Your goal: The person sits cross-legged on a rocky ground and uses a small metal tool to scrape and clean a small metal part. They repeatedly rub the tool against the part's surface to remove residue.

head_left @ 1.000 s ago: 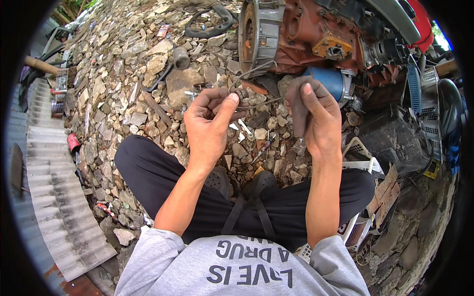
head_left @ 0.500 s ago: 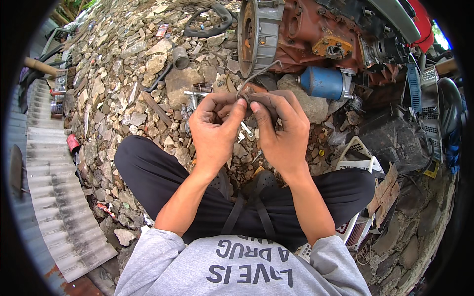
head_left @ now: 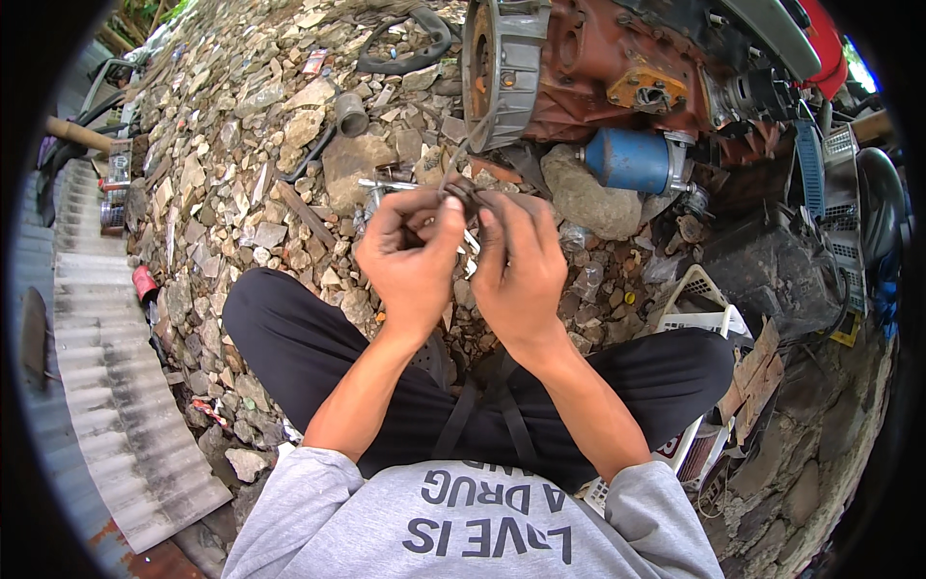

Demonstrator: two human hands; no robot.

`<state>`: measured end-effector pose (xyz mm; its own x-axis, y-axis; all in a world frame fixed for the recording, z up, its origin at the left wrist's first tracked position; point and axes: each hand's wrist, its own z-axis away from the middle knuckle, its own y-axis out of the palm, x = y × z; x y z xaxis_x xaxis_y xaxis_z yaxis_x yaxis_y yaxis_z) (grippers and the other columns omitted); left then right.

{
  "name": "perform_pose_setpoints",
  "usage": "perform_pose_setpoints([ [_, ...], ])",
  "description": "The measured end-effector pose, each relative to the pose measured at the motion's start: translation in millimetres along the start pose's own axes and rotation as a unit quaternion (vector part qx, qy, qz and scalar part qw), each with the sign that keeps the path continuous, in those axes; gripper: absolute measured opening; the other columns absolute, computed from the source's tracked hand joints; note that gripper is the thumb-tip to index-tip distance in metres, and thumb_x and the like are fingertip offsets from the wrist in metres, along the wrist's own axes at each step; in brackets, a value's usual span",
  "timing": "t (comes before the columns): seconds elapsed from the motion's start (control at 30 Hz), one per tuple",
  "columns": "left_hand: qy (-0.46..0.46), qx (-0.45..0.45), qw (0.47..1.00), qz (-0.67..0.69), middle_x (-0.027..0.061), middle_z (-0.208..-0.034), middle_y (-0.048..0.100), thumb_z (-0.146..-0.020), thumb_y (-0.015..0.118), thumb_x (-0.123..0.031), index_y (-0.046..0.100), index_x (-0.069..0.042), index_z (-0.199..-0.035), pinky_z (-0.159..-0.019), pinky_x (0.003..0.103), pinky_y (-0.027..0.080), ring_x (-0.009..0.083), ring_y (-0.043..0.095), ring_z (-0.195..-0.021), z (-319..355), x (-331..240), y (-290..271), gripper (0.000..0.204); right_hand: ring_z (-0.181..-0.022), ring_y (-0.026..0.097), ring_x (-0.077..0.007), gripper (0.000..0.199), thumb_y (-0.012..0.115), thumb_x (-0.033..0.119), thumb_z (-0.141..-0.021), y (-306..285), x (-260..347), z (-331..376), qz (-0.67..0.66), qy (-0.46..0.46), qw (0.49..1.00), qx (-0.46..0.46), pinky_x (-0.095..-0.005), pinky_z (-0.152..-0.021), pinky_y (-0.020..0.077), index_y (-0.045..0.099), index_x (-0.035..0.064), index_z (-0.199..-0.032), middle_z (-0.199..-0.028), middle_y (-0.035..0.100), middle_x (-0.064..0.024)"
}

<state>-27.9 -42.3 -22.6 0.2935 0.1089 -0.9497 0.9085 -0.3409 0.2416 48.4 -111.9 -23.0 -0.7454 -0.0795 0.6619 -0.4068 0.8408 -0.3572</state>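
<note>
In front of me, over the stones, both hands meet at a small dark metal fitting (head_left: 465, 190). From it a thin bent metal pipe (head_left: 455, 162) runs up and away, its far end blurred near the engine. My left hand (head_left: 410, 256) pinches the pipe by the fitting between thumb and curled fingers. Thumb and fingertips of my right hand (head_left: 521, 275) close on the fitting's right side. The fingers are darkened with grime and partly cover what they grip. Below the hands, a wrench (head_left: 471, 239) lies partly hidden; more metal tools (head_left: 386, 183) lie beyond the left hand.
A reddish-brown engine (head_left: 598, 82) with a blue cylindrical filter (head_left: 627, 161) stands ahead to the right, beside a big stone (head_left: 588, 198). To my right are a white plastic basket (head_left: 699, 289) and a black box-shaped part (head_left: 772, 270). Corrugated sheeting (head_left: 116, 386) lies left; rubble covers the ground.
Both hands have shifted slightly left, the right hand more so. The pipe's far part has swung left and now blurs; its hooked end no longer shows clearly.
</note>
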Motion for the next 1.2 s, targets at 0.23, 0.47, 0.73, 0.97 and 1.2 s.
perform_pose_setpoints([
  [0.23, -0.038, -0.014, 0.999, 0.0, -0.0017, -0.076, 0.062, -0.088, 0.07, -0.005, 0.065, 0.003, -0.092, -0.056, 0.015, 0.037, -0.0008, 0.047, -0.064, -13, -7, 2, 0.01, -0.079, 0.062, -0.033, 0.021, 0.062, -0.007, -0.084, -6, -16, -10, -0.019, -0.015, 0.999, -0.024, -0.0388, -0.068, 0.0509, 0.063, -0.0026, -0.104, -0.093, 0.06, -0.0164],
  [0.47, -0.047, -0.002, 0.998, -0.049, -0.0051, -0.071, 0.057, -0.087, 0.071, -0.006, 0.066, 0.003, -0.091, -0.054, 0.016, 0.034, -0.001, 0.044, -0.062, -6, -6, 5, 0.011, -0.081, 0.061, -0.0319, 0.029, 0.065, -0.008, -0.078, -4, -20, -4, 0.004, -0.032, 0.999, -0.008, -0.0389, -0.07, 0.05, 0.065, -0.0012, -0.106, -0.092, 0.06, -0.0147],
  [0.73, -0.037, -0.016, 0.998, -0.041, -0.0032, -0.072, 0.058, -0.089, 0.069, -0.006, 0.065, 0.003, -0.091, -0.054, 0.016, 0.035, -0.0002, 0.044, -0.062, -13, 2, -3, 0.01, -0.072, 0.063, -0.0303, 0.046, 0.064, -0.005, -0.08, -10, -5, -11, -0.037, 0.037, 0.994, 0.098, -0.0369, -0.064, 0.0496, 0.063, 0.0043, -0.125, -0.083, 0.062, -0.016],
  [0.97, -0.046, 0.004, 0.997, -0.056, 0.0066, -0.089, 0.068, -0.093, 0.064, -0.004, 0.063, 0.005, -0.099, -0.074, 0.025, 0.057, 0.0095, 0.065, -0.078, -15, 3, -10, 0.011, -0.057, 0.06, -0.019, 0.046, 0.056, -0.004, -0.087, -9, -8, -3, -0.128, 0.113, 0.97, 0.173, -0.0288, -0.055, 0.0464, 0.058, 0.0033, -0.132, -0.071, 0.06, -0.0138],
  [1.2, -0.002, 0.042, 0.995, -0.089, 0.0023, -0.08, 0.065, -0.09, 0.068, -0.004, 0.063, 0.004, -0.096, -0.06, 0.018, 0.047, 0.0028, 0.057, -0.071, -15, 2, -13, 0.011, -0.056, 0.052, -0.0084, 0.034, 0.052, 0.0, -0.094, -18, 0, -18, -0.292, 0.382, 0.848, 0.221, -0.0252, -0.05, 0.038, 0.06, 0.0022, -0.128, -0.069, 0.056, -0.0003],
])
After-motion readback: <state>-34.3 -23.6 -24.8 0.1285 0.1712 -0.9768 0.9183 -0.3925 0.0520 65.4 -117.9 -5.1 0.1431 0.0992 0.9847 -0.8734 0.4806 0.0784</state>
